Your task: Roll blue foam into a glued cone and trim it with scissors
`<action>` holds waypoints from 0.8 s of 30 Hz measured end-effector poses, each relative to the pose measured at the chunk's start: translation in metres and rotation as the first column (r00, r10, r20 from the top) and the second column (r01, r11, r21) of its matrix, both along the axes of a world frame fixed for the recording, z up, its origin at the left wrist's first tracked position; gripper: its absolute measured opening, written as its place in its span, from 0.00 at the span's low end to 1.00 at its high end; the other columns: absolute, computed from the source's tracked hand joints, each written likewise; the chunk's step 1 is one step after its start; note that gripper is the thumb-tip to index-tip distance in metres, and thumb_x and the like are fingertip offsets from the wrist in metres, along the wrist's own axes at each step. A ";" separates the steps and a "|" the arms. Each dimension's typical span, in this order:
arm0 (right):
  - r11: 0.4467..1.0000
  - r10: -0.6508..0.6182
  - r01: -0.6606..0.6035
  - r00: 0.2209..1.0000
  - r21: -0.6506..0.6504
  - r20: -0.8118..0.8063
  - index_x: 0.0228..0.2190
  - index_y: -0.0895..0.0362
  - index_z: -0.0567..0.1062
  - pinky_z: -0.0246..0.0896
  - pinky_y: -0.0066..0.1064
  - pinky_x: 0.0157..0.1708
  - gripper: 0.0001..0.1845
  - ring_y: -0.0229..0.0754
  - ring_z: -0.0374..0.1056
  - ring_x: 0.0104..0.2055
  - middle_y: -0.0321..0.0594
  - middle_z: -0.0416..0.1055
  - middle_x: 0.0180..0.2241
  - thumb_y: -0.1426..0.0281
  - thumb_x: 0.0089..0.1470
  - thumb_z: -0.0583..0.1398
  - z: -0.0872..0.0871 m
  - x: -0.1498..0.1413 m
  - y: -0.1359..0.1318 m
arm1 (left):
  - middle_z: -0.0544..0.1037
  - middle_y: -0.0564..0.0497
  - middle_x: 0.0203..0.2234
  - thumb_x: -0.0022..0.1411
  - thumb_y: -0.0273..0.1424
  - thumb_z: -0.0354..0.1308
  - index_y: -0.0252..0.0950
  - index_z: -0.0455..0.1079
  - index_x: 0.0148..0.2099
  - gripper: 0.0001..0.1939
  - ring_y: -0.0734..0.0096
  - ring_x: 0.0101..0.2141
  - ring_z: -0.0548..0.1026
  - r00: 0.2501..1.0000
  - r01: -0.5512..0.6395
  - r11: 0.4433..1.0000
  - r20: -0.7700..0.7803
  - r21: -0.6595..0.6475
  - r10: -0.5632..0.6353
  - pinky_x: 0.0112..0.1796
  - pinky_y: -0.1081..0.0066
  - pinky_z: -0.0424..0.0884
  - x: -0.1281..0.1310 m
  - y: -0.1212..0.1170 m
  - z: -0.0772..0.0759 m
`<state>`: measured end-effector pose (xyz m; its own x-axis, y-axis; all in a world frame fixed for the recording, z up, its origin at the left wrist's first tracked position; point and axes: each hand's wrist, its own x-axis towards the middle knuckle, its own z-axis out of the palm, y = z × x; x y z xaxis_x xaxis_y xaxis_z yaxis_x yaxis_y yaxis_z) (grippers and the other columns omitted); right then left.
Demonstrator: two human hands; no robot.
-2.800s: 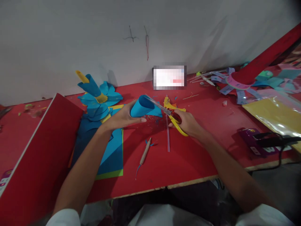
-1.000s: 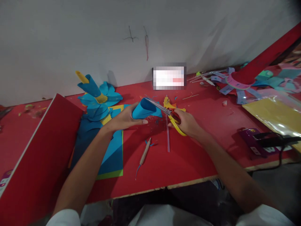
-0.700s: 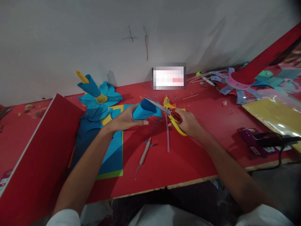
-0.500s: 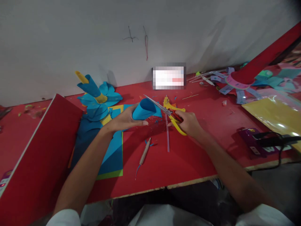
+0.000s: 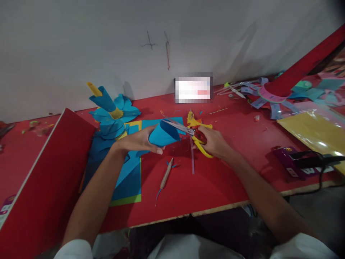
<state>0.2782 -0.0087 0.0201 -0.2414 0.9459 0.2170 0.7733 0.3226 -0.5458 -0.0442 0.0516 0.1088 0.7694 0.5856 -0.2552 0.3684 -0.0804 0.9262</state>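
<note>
My left hand (image 5: 144, 140) is wrapped round a rolled blue paper cone (image 5: 163, 135), its wide opening facing right. In my right hand (image 5: 211, 140) are scissors (image 5: 201, 144) with red and yellow handles. Their blades are spread at the cone's rim, one of them reaching across its mouth; whether they touch the paper I cannot tell. Below the cone lies a wooden-handled tool (image 5: 166, 174) with a thin bent tip. A yellow glue gun (image 5: 191, 118) rests just behind the scissors, and a clear glue stick (image 5: 192, 158) extends below it.
Blue sheets (image 5: 126, 183) lie under my left forearm, beside an upright red panel (image 5: 43, 169). A blue and yellow paper flower (image 5: 115, 111) stands at the back left. A blurred-out screen (image 5: 192, 88) leans on the wall. On the right are a purple box (image 5: 287, 162) and yellow packet (image 5: 318, 133).
The blue cone has shifted slightly left and down and turned in my left hand. The scissors have moved a little down and left, one blade now across the cone's mouth.
</note>
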 end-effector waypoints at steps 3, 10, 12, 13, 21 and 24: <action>1.000 -0.004 0.004 1.000 0.027 -0.005 0.40 0.53 0.72 0.57 0.34 0.36 0.17 0.50 0.74 0.39 0.44 0.78 0.40 0.56 0.57 0.67 0.001 0.000 -0.001 | 0.81 0.49 0.34 0.51 0.39 0.78 0.36 0.72 0.45 0.25 0.64 0.34 0.80 0.998 0.054 0.998 0.024 -0.033 -0.054 0.37 0.67 0.75 -0.001 -0.001 0.000; 0.998 0.022 -0.021 1.000 0.052 -0.017 0.38 0.52 0.72 0.56 0.34 0.36 0.14 0.49 0.72 0.38 0.43 0.79 0.39 0.59 0.54 0.67 0.001 0.001 -0.002 | 0.81 0.47 0.32 0.54 0.40 0.76 0.33 0.74 0.40 0.20 0.66 0.31 0.78 0.985 0.172 0.983 0.003 -0.068 -0.172 0.34 0.69 0.75 -0.004 -0.001 0.006; 0.998 0.034 -0.032 0.999 0.055 -0.022 0.37 0.52 0.72 0.55 0.33 0.35 0.14 0.47 0.71 0.36 0.43 0.78 0.37 0.59 0.53 0.66 0.002 0.001 -0.003 | 0.81 0.47 0.33 0.54 0.41 0.76 0.33 0.74 0.40 0.20 0.67 0.30 0.78 0.981 0.193 0.976 0.021 -0.104 -0.192 0.32 0.70 0.76 -0.004 0.000 0.006; 0.998 0.037 -0.036 0.999 0.059 -0.022 0.36 0.53 0.72 0.54 0.33 0.35 0.14 0.46 0.70 0.35 0.43 0.78 0.37 0.59 0.53 0.67 0.003 0.001 -0.003 | 0.81 0.47 0.32 0.54 0.41 0.76 0.33 0.74 0.40 0.20 0.68 0.29 0.78 0.980 0.197 0.973 0.027 -0.121 -0.195 0.32 0.70 0.76 -0.004 0.000 0.006; 0.996 0.022 -0.022 1.000 0.092 -0.003 0.40 0.54 0.73 0.55 0.34 0.35 0.15 0.48 0.71 0.36 0.45 0.78 0.38 0.59 0.54 0.66 0.003 0.003 -0.003 | 0.80 0.48 0.31 0.56 0.39 0.75 0.33 0.73 0.39 0.18 0.70 0.28 0.77 0.975 0.222 0.965 0.060 -0.141 -0.215 0.32 0.71 0.75 -0.003 -0.001 0.007; 0.995 0.020 -0.021 1.000 0.094 0.009 0.40 0.54 0.73 0.55 0.34 0.35 0.15 0.48 0.71 0.36 0.45 0.78 0.38 0.59 0.54 0.65 0.001 0.003 -0.002 | 0.81 0.48 0.29 0.52 0.39 0.77 0.34 0.74 0.38 0.20 0.68 0.27 0.77 0.970 0.243 0.960 0.028 -0.141 -0.241 0.31 0.70 0.76 -0.003 0.002 0.006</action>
<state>0.2813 -0.0109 0.0212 -0.2628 0.9163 0.3022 0.7704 0.3879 -0.5061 -0.0475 0.0532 0.1145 0.8869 0.3396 -0.3132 0.3441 -0.0330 0.9384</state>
